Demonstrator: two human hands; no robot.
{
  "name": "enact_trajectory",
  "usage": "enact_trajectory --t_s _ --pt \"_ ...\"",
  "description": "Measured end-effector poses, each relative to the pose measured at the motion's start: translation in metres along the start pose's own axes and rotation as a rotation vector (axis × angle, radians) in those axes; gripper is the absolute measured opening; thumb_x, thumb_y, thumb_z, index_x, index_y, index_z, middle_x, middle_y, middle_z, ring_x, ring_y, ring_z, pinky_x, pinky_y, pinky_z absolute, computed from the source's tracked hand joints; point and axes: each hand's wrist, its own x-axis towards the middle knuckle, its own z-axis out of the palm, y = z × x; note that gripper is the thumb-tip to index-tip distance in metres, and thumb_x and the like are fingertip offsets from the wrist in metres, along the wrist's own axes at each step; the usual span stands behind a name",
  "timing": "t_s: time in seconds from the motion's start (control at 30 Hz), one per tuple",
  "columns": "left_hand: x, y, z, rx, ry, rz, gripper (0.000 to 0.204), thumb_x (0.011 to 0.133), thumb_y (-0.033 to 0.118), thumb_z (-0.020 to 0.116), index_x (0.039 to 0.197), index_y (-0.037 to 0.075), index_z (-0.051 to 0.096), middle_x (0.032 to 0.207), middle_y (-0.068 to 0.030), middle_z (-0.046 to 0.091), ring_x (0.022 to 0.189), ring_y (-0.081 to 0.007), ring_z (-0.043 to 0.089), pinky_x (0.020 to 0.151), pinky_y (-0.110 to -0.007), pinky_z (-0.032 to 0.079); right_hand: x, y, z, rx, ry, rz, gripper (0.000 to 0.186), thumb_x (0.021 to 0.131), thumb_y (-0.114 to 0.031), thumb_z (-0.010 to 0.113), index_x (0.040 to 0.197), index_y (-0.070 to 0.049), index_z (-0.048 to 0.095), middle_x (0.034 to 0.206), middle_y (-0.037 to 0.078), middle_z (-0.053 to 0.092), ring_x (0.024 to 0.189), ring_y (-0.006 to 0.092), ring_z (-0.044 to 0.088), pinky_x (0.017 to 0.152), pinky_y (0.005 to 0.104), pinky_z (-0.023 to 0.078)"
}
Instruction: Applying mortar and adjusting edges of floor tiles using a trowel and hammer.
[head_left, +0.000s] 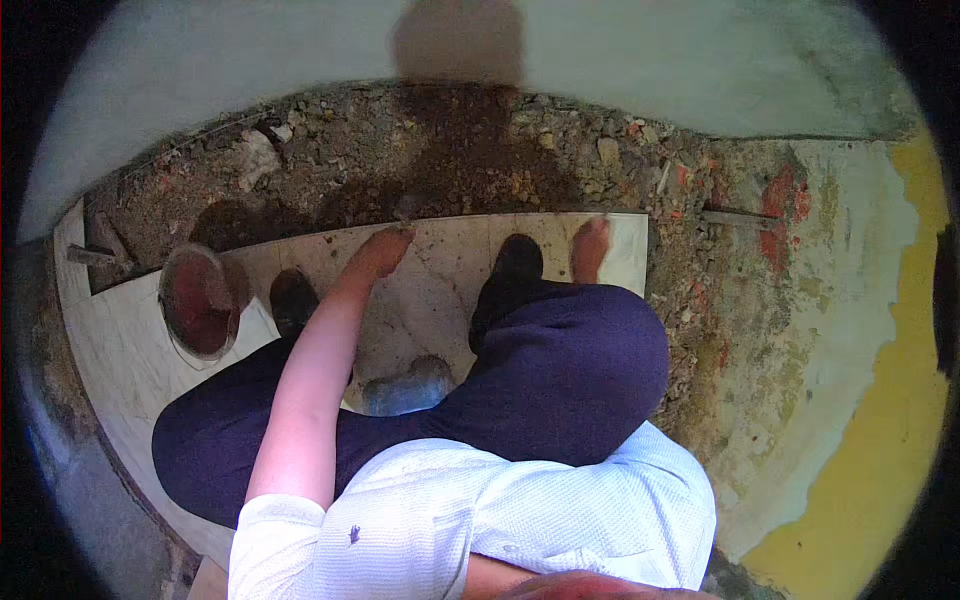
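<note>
I am squatting on pale marble-like slabs point(430, 290), whose far edge meets a strip of rubble and soil point(350, 155). My left hand point(385, 250) is at that far edge, its fingers bunched together. A small greyish blur shows just beyond its fingertips, too indistinct to name. Further right, my right hand point(590, 248) reaches down to the same edge near the slab's right corner. Its fingers are too small and blurred to show whether they hold anything. Left of my left forearm stands a round bucket point(200, 302) with a pale rim and a reddish-brown inside.
A bluish clear container point(408, 387) sits between my legs. My dark shoes point(510, 265) rest on the slabs. A pale wall point(650, 60) rises beyond the rubble. At right, a wooden strip point(740, 217) crosses broken plaster beside yellow paint point(890, 400). Wood pieces point(95, 253) lie far left.
</note>
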Motion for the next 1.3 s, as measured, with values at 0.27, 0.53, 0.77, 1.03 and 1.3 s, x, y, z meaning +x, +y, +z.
enact_trajectory --t_s 0.27,0.53,0.77,1.03,1.3 --pt "-0.007 -0.01 0.003 -0.148 0.002 -0.262 0.061 0.105 0.047 0.034 0.13 -0.005 0.054 0.116 -0.0287 0.064 0.112 -0.0385 0.063 0.095 -0.05 0.05 -0.024 -0.037 0.019 -0.409 -0.208 -0.069 0.032 0.104 -0.03 0.049 0.094 0.0 0.055 0.077 0.011 0.057 0.072 0.0248 0.057 0.067 0.0388 0.047" --pt "0.032 -0.017 0.006 -0.112 -0.187 -0.065 0.06 0.104 0.048 0.036 0.126 -0.003 0.057 0.088 -0.0198 0.068 0.074 -0.0341 0.067 0.077 -0.051 0.055 -0.017 0.017 -0.003 -0.288 -0.12 -0.033 0.037 0.104 -0.038 0.048 0.096 -0.004 0.057 0.074 0.004 0.055 0.064 0.0142 0.052 0.058 0.0331 0.043" --pt "0.021 -0.012 0.013 -0.122 -0.06 -0.122 0.065 0.104 0.052 0.033 0.128 -0.004 0.057 0.108 -0.0231 0.068 0.096 -0.0375 0.067 0.089 -0.049 0.052 -0.054 -0.005 0.001 -0.372 -0.333 0.056 0.036 0.102 -0.036 0.05 0.096 -0.002 0.057 0.08 0.012 0.059 0.072 0.0271 0.057 0.064 0.0404 0.045" --pt "0.01 -0.002 0.007 0.007 -0.038 -0.06 0.068 0.103 0.052 0.031 0.133 -0.004 0.055 0.136 -0.0262 0.056 0.126 -0.0419 0.053 0.108 -0.049 0.041 -0.051 0.012 0.003 -0.292 -0.373 0.194 0.035 0.099 -0.034 0.053 0.096 0.0 0.058 0.086 0.022 0.064 0.081 0.0419 0.062 0.071 0.0489 0.047" --pt "0.013 -0.042 0.021 0.228 0.033 0.095 0.066 0.104 0.051 0.033 0.129 -0.005 0.057 0.129 -0.0301 0.059 0.121 -0.0429 0.056 0.106 -0.05 0.042 -0.055 -0.029 0.017 -0.191 -0.399 0.163 0.034 0.1 -0.034 0.053 0.095 -0.001 0.058 0.084 0.019 0.061 0.078 0.037 0.06 0.069 0.0463 0.047"
